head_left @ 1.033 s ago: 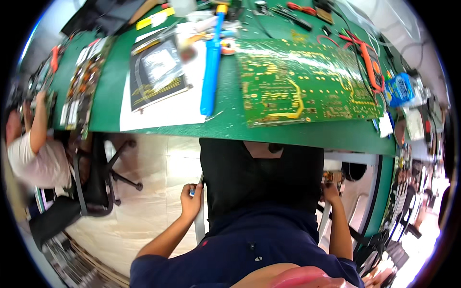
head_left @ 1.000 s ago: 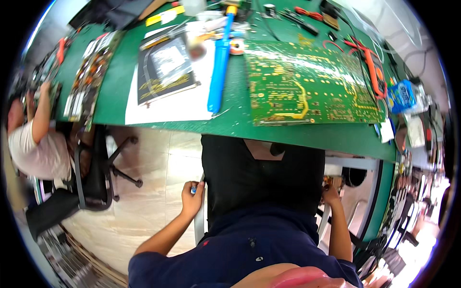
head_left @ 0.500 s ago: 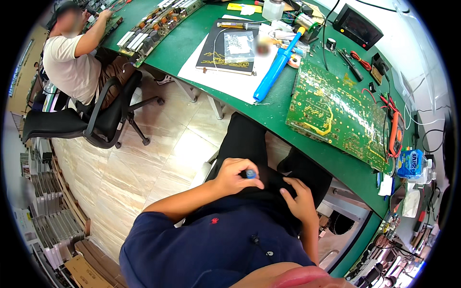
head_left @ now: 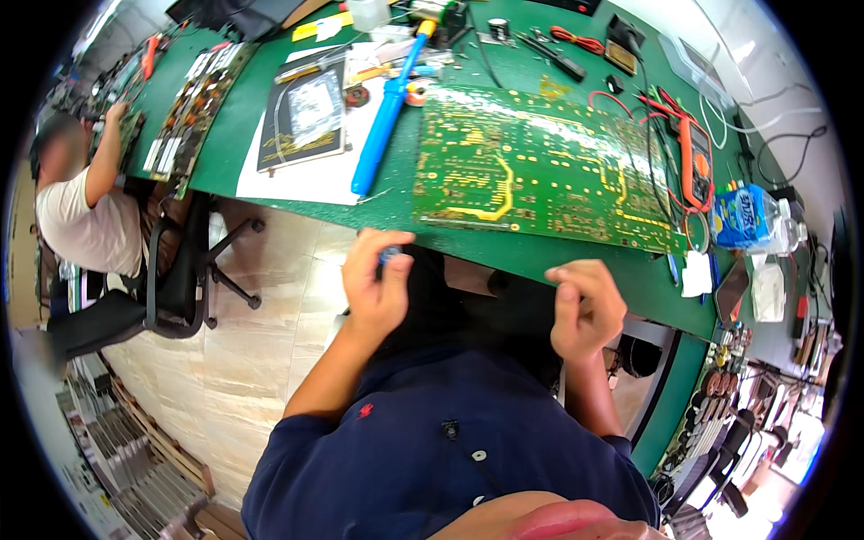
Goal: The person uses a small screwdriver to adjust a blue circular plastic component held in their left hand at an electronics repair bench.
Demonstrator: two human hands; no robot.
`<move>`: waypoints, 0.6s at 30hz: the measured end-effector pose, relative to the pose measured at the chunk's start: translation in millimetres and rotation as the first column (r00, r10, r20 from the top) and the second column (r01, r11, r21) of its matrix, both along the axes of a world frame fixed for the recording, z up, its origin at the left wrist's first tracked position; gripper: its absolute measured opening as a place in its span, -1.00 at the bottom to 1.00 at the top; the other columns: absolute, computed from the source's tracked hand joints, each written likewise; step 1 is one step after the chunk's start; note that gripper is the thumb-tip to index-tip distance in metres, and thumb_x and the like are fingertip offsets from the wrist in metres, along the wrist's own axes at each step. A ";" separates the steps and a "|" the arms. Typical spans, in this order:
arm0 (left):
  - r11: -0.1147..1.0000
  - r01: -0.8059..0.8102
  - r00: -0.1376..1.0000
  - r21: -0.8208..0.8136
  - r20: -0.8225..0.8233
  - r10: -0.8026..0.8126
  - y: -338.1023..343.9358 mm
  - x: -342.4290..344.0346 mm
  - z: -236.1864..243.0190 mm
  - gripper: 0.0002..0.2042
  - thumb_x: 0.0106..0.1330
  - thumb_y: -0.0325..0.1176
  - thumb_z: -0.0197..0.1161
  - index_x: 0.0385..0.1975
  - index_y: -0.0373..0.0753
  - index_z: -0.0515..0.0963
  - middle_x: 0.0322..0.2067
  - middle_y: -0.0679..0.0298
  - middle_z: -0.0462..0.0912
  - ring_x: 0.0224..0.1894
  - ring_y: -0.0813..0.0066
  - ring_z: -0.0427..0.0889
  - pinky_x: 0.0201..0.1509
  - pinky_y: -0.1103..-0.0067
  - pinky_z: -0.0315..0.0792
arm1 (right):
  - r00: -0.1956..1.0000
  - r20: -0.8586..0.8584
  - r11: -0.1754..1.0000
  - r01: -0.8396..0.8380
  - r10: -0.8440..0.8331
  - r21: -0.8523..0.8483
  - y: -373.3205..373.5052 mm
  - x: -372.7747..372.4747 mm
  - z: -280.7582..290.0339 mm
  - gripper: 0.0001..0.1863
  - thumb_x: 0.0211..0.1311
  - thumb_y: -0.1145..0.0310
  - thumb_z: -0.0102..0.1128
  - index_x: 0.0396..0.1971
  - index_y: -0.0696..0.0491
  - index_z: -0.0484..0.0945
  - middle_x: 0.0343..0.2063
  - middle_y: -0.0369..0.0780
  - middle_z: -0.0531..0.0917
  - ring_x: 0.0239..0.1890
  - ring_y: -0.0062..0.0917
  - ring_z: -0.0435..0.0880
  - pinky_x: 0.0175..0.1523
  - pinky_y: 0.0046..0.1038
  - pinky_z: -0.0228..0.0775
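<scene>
My left hand [head_left: 373,286] is closed around a small blue cylindrical object [head_left: 391,255] just below the table's front edge, in front of my lap. My right hand [head_left: 586,308] is loosely curled just beyond that edge's underside, its index finger bent and nothing visible in it. Above both hands a large green circuit board [head_left: 540,180] lies on the green table [head_left: 324,216]. Left of the board, a long blue tool [head_left: 378,144] rests across a white paper sheet [head_left: 265,187], beside a black booklet [head_left: 274,148].
A long populated circuit board [head_left: 184,117] lies at left, near a seated co-worker [head_left: 85,225] on a black wheeled chair [head_left: 157,315]. At right are an orange multimeter [head_left: 695,162], a blue packet [head_left: 738,216] and cables. A soldering-iron stand [head_left: 621,49] stands at the back.
Both my hands have risen from beside the seat toward the table edge; the right one's fingers have curled since half a second ago. My view has swung left and back.
</scene>
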State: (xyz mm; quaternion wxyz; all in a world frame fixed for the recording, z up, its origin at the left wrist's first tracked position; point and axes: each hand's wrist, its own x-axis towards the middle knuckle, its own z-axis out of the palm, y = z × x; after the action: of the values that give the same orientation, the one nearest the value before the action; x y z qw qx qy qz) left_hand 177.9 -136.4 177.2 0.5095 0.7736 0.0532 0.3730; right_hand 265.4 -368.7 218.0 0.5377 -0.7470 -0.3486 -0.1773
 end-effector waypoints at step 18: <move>0.964 0.094 0.988 -0.249 0.141 -0.060 -31.1 47.8 27.3 -0.84 0.18 -0.32 -0.06 -0.43 -0.29 0.28 -0.47 0.24 0.23 -0.44 0.51 0.21 -0.32 0.53 0.26 | 0.732 0.241 0.767 0.632 -0.638 0.113 -107.5 82.2 -22.5 -0.81 0.06 0.52 0.24 -0.27 0.13 0.58 -0.25 -0.16 0.61 -0.13 -0.33 0.50 -0.01 -0.37 0.34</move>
State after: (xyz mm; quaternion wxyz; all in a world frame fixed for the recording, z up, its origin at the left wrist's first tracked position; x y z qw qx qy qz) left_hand 225.7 -167.5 204.5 0.6213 0.6766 0.0368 0.3936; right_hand 347.6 -476.3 195.5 0.4020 -0.7839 -0.1393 -0.4522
